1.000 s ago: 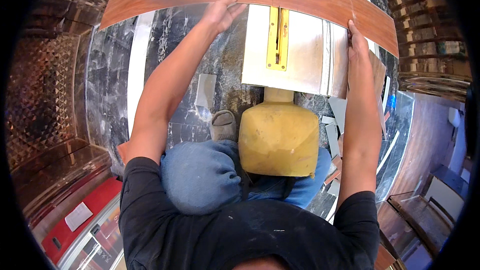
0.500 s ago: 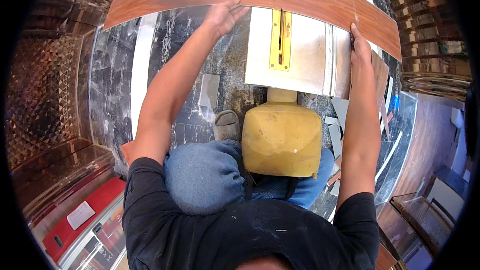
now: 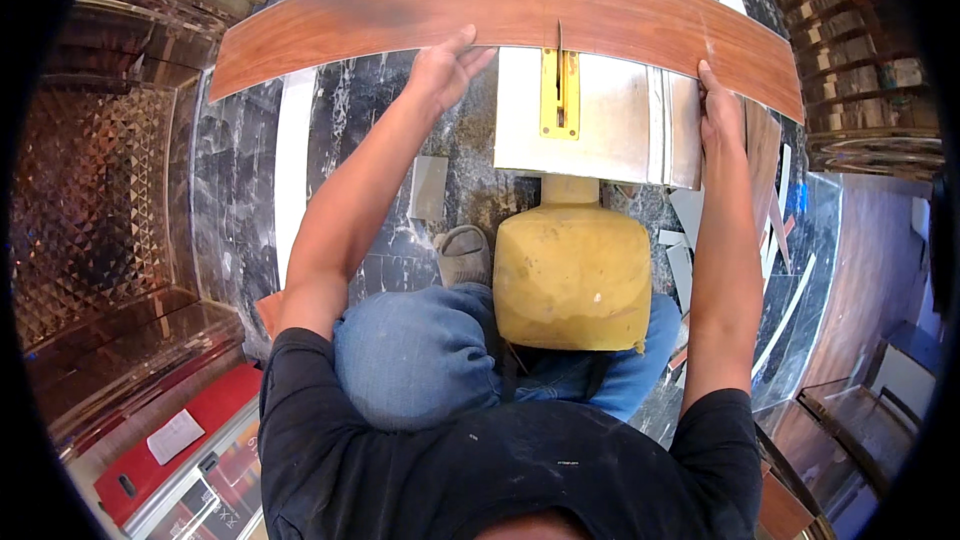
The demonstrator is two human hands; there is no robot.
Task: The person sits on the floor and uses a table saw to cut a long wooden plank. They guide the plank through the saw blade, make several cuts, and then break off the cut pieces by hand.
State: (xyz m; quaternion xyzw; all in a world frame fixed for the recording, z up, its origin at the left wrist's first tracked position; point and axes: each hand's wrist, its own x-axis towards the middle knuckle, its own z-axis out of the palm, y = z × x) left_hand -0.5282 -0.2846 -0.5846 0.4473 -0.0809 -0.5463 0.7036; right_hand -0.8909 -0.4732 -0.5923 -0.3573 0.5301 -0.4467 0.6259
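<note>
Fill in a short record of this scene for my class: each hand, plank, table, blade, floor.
Left hand: thumb on the plank, at its near edge
Right hand: holding the same edge, farther right
Plank: reddish-brown, wood-grained; lies across the table, overhanging left
Table: pale top, yellow slotted insert
Blade: thin, at the plank's near edge
Floor: dark; grey rectangular piece left, scraps right

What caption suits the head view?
Left hand and right hand steady a reddish-brown plank across a pale saw table.

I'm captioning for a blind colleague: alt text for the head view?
A person's left hand touches and right hand grips a long brown plank across a white table; a blade stands up from a yellow slotted plate.
</note>
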